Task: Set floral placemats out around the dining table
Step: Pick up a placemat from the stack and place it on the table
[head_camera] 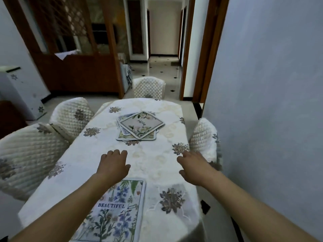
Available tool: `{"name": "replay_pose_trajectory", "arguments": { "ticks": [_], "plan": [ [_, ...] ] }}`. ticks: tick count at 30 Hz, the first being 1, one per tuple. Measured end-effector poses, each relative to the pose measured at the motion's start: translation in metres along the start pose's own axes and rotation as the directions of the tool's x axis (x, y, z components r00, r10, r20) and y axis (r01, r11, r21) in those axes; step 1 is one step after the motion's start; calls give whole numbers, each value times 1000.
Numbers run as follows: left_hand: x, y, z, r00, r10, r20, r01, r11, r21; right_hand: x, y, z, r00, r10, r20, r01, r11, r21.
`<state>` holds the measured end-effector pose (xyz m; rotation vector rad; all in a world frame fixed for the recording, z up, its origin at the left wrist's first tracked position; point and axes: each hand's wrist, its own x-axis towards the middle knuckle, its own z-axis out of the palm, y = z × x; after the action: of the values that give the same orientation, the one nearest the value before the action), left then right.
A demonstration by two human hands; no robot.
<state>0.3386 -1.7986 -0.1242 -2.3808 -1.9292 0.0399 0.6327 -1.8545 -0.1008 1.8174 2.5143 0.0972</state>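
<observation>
Head view shows one placemat (pixel 120 212) already laid at the near edge of the table (pixel 157 165). Both hands, left hand (pixel 112 165) and right hand (pixel 194 169), reach with loose, empty fingers toward the stack of placemats (pixel 139 126) in the table's middle. I judge the next move needs lifting only the top mat.

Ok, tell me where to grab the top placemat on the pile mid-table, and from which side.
Pinch the corner pointing right, coming in from the right with the right hand. The top placemat lies flat but turned diamond-wise on the pile, so that corner juts past the mats beneath, likely giving a free edge to lift.
</observation>
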Motion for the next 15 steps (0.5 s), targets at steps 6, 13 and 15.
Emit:
{"name": "replay_pose_trajectory", "arguments": {
  "ticks": [6,13,15],
  "plan": [
    [7,89,-17,997,-79,15,79,997,-20,-19,95,-13,999,-27,-17,27,1000,8],
    [44,128,-17,993,-115,6,115,993,21,31,162,-6,998,-66,-2,66,997,31],
    [68,133,-12,992,-129,5,128,992,17,53,174,0,996,-87,3,87,996,21]
  ]
}}
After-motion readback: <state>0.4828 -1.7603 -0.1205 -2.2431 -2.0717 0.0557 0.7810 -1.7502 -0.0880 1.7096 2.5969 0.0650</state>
